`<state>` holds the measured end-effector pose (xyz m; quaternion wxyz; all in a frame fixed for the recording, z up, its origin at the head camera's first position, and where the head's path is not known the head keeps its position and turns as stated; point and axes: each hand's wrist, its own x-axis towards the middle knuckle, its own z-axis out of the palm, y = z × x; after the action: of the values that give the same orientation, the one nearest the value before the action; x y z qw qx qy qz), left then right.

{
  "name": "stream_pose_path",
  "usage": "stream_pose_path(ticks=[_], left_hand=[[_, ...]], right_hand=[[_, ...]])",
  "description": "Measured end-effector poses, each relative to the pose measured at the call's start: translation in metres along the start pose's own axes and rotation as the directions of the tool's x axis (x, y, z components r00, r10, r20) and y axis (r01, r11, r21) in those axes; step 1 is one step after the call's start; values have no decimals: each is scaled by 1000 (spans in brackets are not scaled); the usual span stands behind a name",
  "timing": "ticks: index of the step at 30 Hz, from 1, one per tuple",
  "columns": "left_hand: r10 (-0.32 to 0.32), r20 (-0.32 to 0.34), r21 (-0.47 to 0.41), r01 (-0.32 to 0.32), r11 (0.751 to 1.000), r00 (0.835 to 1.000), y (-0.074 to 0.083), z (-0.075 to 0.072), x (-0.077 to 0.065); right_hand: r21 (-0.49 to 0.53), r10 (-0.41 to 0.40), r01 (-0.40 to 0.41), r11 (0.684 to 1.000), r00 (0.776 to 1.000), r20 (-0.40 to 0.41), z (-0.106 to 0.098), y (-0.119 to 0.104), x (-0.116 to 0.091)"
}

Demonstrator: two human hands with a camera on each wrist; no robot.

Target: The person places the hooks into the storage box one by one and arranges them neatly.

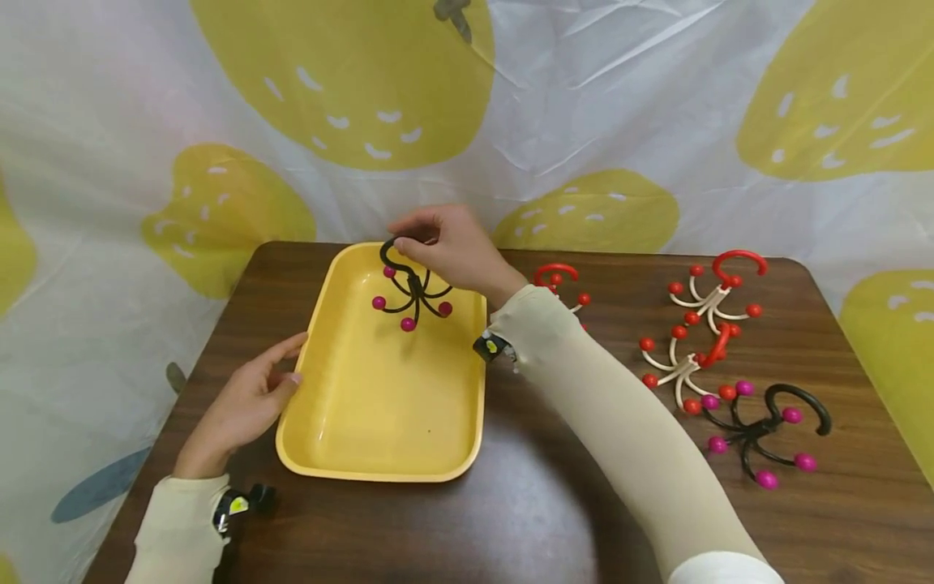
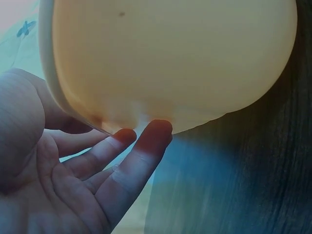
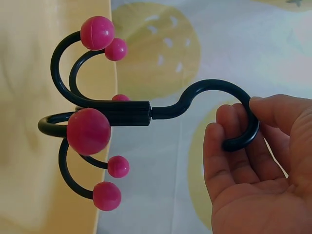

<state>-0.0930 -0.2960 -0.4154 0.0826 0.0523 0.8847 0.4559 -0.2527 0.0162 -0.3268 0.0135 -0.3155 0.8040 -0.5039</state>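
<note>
Over the far half of a yellow tray [image 1: 379, 438], my right hand [image 1: 460, 251] grips a black multi-hook hanger [image 1: 414, 285] with pink ball tips. In the right wrist view, thumb and fingers hold its curved top hook [image 3: 214, 84], while the several ball-tipped arms point toward the tray. The hanger hangs upright in the head view, and a faint dark patch shows on the tray floor below it. At the tray's left side, my left hand [image 1: 248, 401] touches the outer wall. Fairly straight fingers [image 2: 153, 139] rest against that wall in the left wrist view.
On the brown table [image 1: 540, 527], right of my right arm, lie white hangers with red balls and red hooks: one at the back [image 1: 711, 300], one nearer [image 1: 682, 373], one partly hidden by my sleeve [image 1: 558, 272]. Another black hanger [image 1: 759, 430] lies front right. A patterned cloth [image 1: 547, 105] hangs behind.
</note>
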Motion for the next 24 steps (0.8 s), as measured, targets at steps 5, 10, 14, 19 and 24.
stream_pose_path(ticks=[5, 10, 14, 19, 24], left_hand=[[-9, 4, -15, 9, 1000, 1000, 1, -1, 1], [-13, 5, -22, 13, 1000, 1000, 0, 0, 0], [-13, 12, -21, 14, 1000, 1000, 0, 0, 1], [-13, 14, -24, 13, 1000, 1000, 0, 1, 2], [-14, 17, -27, 15, 1000, 1000, -1, 1, 2]], right_hand=[[-15, 10, -9, 1000, 999, 48, 16, -3, 11], [-19, 52, -50, 999, 996, 71, 30, -1, 21], [-37, 58, -55, 998, 995, 76, 39, 5, 27], [-55, 61, -57, 997, 996, 66, 43, 12, 34], [-56, 81, -78, 995, 995, 56, 48, 17, 38]])
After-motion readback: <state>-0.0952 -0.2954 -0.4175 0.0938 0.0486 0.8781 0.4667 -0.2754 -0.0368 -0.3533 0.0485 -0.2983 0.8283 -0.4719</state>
